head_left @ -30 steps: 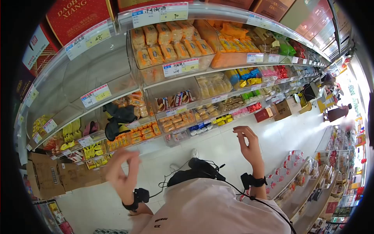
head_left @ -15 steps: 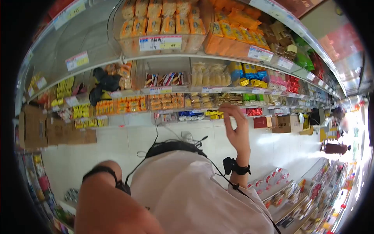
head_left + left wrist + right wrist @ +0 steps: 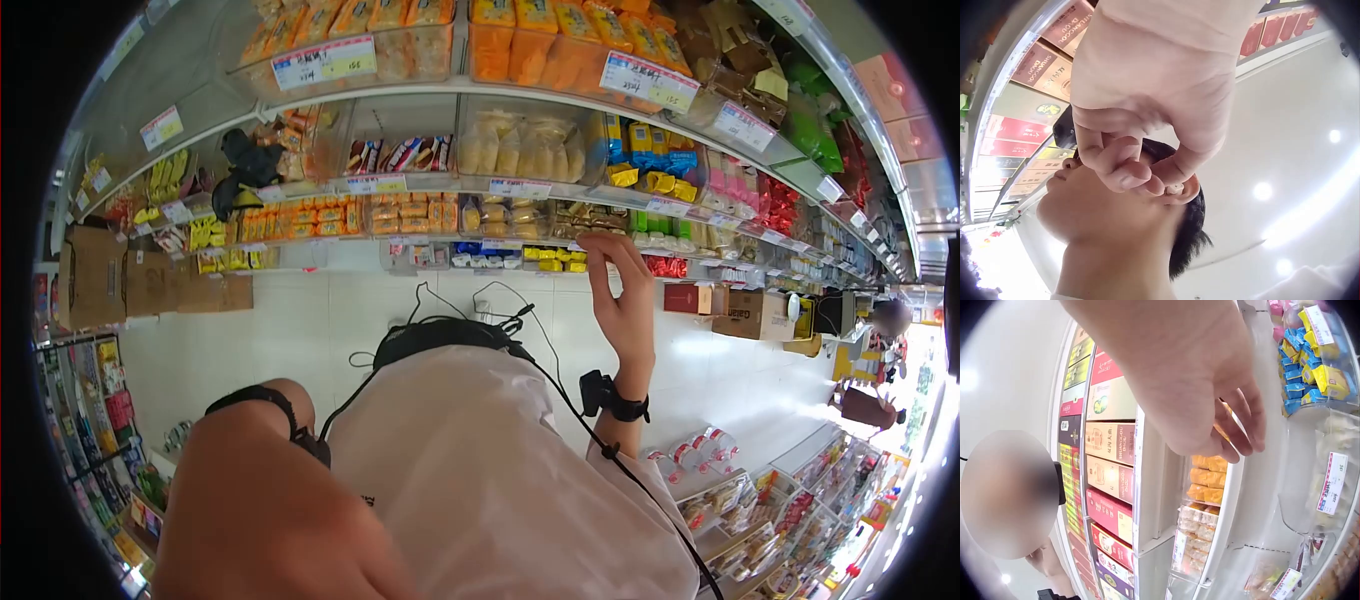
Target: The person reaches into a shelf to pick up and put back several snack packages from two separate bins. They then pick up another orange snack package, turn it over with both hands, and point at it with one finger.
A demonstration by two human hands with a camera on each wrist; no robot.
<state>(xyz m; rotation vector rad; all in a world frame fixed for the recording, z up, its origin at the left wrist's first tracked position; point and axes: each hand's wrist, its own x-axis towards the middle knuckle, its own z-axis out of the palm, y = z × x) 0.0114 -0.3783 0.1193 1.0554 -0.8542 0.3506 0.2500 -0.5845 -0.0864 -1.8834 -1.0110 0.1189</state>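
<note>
My left hand [image 3: 270,520] is raised close to the head camera, with only its back and wrist filling the lower left. In the left wrist view the same hand [image 3: 1154,100] has its fingers curled in beside the ear [image 3: 1185,195], fingertips overlapping the cheek and ear; no object shows between them. My right hand [image 3: 625,295] is held up in front of the snack shelves, thumb and fingers loosely bent and holding nothing. Seen from the right wrist, that hand [image 3: 1191,394] hangs with relaxed fingers before orange-wrapped snacks [image 3: 1207,478].
Clear shelf bins hold orange packs [image 3: 565,55], pale packs [image 3: 520,150] and blue and yellow packs [image 3: 640,150]. A black, soft-looking item [image 3: 245,165] lies over the left bins. Cardboard boxes [image 3: 95,275] stand on the left floor. Another person [image 3: 865,405] is far right.
My left hand has risen from before the shelves to beside the head. The right hand stays raised with loosely bent fingers. The head view has shifted, bringing the lower shelves higher in the picture.
</note>
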